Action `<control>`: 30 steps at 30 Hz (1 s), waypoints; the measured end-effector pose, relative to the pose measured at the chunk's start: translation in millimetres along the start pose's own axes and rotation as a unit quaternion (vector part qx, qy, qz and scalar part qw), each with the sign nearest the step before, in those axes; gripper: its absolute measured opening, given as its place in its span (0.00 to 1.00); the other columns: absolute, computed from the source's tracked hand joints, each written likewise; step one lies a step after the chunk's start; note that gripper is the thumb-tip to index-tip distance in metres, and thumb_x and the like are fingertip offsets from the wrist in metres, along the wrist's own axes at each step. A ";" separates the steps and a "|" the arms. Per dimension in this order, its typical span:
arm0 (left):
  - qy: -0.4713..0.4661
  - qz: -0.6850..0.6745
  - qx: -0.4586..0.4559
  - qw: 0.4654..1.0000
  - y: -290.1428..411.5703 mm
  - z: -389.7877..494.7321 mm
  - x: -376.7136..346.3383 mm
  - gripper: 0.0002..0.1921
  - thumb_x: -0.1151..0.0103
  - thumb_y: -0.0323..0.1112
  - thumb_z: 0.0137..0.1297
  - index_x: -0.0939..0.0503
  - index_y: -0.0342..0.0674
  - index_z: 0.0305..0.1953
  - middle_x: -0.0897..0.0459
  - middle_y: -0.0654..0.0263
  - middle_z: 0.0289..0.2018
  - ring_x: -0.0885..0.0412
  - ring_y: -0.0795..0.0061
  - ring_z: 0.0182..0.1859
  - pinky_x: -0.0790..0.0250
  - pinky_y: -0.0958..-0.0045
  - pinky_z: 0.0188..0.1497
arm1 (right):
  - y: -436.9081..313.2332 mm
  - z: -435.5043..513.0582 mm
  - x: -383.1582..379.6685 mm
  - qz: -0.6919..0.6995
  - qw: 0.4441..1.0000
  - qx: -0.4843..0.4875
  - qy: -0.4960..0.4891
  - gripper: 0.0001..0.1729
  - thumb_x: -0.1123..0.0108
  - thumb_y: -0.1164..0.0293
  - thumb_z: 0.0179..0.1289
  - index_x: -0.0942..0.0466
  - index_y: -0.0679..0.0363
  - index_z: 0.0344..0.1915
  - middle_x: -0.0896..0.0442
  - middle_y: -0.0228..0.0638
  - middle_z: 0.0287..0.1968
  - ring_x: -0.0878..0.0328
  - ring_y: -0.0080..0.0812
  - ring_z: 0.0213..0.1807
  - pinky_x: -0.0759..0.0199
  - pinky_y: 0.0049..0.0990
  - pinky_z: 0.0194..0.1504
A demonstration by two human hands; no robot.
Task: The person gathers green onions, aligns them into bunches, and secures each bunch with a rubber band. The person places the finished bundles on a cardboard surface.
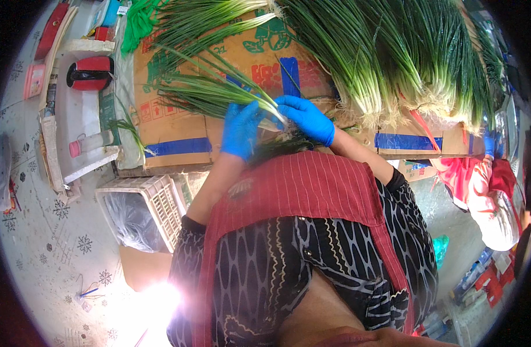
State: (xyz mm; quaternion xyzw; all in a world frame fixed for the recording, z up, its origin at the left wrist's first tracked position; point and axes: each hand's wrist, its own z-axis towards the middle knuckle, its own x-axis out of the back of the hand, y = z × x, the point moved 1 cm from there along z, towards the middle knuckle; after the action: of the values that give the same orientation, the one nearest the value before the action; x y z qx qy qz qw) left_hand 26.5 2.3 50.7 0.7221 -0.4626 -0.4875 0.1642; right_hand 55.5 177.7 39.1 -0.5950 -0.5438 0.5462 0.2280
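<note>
Both my hands wear blue gloves and meet over a small bunch of green onions (204, 93) above the cardboard-covered table (174, 126). My left hand (243, 128) is closed around the white stalks, with the green leaves pointing left. At the root end, my right hand (306, 119) has its fingers on the bulbs of the same onions. Darker green leaves lie below my hands, against the red striped apron (300, 186). Larger bunches of green onions (361, 82) lie at the right, roots towards me, and another bunch (213, 19) lies at the top.
Left of the table are a white foam box (85, 104), a red and black object (91, 73) and a pink-capped bottle (89, 143). A plastic crate (161, 208) with a clear bag stands below the edge. A few loose onions (137, 134) lie near the left corner. Another person (491, 191) is at the right.
</note>
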 end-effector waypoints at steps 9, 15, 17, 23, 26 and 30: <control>0.019 0.195 -0.120 0.973 -1.1 -1.7 -7.1 0.14 0.43 0.26 0.62 0.27 0.36 0.49 0.21 0.62 0.42 0.23 0.75 0.41 0.30 0.73 0.42 | -7.5 -1.1 -8.3 0.021 0.999 -0.035 -0.006 0.15 0.48 0.63 0.69 0.26 0.63 0.47 0.22 0.28 0.34 0.27 0.19 0.33 0.31 0.20 0.36; 0.012 0.104 -0.071 0.992 0.1 3.3 -0.7 0.15 0.44 0.28 0.63 0.29 0.36 0.51 0.23 0.62 0.43 0.24 0.73 0.45 0.30 0.72 0.47 | -2.3 2.4 -4.4 0.038 0.997 -0.047 0.038 0.11 0.45 0.68 0.66 0.24 0.62 0.45 0.22 0.29 0.32 0.26 0.19 0.33 0.32 0.21 0.34; 0.017 0.035 -0.058 0.998 1.3 6.7 0.4 0.16 0.45 0.29 0.63 0.30 0.36 0.52 0.24 0.62 0.45 0.24 0.72 0.46 0.29 0.70 0.47 | -3.0 4.5 -1.9 -0.167 0.984 0.057 0.015 0.11 0.44 0.72 0.63 0.24 0.62 0.45 0.22 0.29 0.32 0.27 0.19 0.32 0.32 0.22 0.32; 0.028 0.002 -0.081 0.996 16.1 25.7 9.9 0.16 0.46 0.29 0.65 0.30 0.39 0.54 0.24 0.63 0.45 0.24 0.70 0.46 0.29 0.67 0.48 | -9.1 2.5 1.9 -0.186 0.979 0.076 -0.023 0.14 0.44 0.74 0.62 0.25 0.60 0.49 0.23 0.29 0.33 0.29 0.19 0.29 0.33 0.21 0.30; 0.073 -0.032 -0.024 0.997 23.8 33.5 27.7 0.13 0.43 0.31 0.64 0.27 0.40 0.50 0.22 0.63 0.44 0.22 0.67 0.46 0.26 0.66 0.48 | -16.1 2.8 5.4 0.085 0.994 -0.063 0.030 0.16 0.49 0.72 0.67 0.27 0.61 0.53 0.24 0.26 0.34 0.33 0.17 0.27 0.39 0.17 0.28; 0.083 -0.088 0.040 0.992 21.9 45.6 43.2 0.13 0.41 0.32 0.63 0.25 0.38 0.48 0.21 0.60 0.46 0.22 0.64 0.48 0.25 0.64 0.49 | -22.1 9.3 10.6 0.092 0.991 0.018 0.093 0.18 0.48 0.69 0.68 0.28 0.61 0.56 0.23 0.27 0.36 0.31 0.17 0.31 0.36 0.17 0.33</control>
State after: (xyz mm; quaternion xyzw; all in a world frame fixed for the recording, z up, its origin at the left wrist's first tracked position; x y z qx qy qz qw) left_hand -19.5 -35.1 20.4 0.8040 -0.4010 -0.4195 0.1301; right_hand 36.3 190.9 51.1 -0.6864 -0.4536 0.5168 0.2367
